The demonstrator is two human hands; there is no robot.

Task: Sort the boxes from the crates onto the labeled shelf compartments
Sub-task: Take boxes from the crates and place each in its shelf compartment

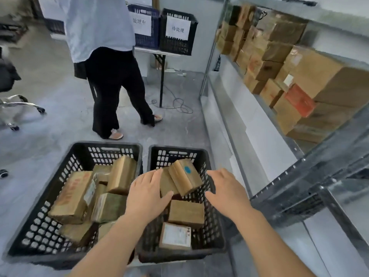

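two black crates [111, 149] of cardboard boxes [185, 177], open hands [146, 193] above

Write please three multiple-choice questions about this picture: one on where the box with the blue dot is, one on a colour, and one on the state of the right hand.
1. The left crate and the right crate stand on the floor. Which one holds the blue-dot box?
A. the left one
B. the right one
C. neither

2. What colour are these two crates?
A. blue
B. black
C. white

3. How is the right hand?
A. open, holding nothing
B. curled round a box
C. out of view

Answers:
1 B: the box leans tilted on other boxes inside the right crate.
2 B: the perforated walls of both are black.
3 A: its fingers are spread near the crate's right rim, with nothing in them.
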